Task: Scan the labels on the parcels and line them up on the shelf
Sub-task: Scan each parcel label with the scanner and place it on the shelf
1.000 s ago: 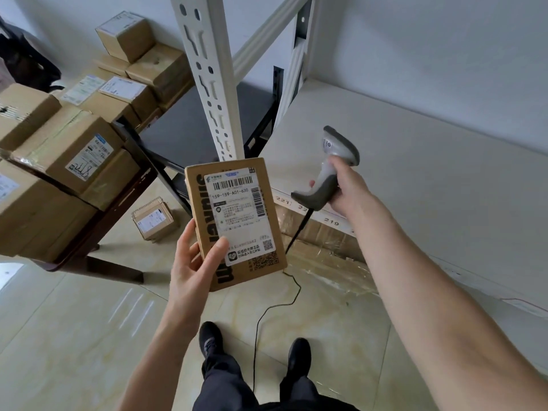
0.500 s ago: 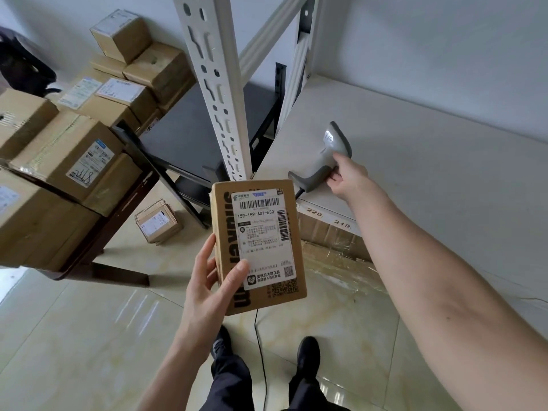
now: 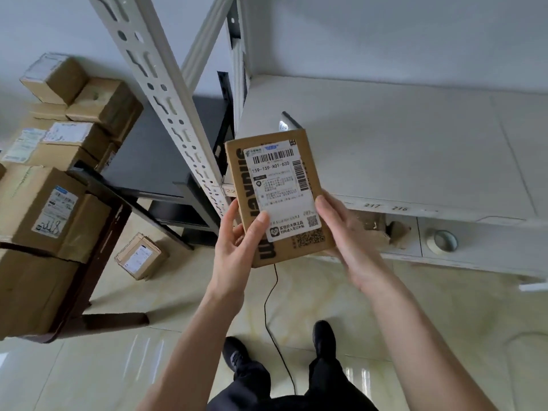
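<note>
Facing up, the flat brown parcel (image 3: 278,197) shows its white label (image 3: 281,188).

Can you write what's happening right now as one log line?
left hand: holds parcel | right hand: holds parcel | scanner: on shelf

Parcel (image 3: 278,197) before shelf (image 3: 415,149) (scanner (image 3: 289,121) behind)

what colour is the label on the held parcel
White with black print, on the brown parcel; head view.
</note>
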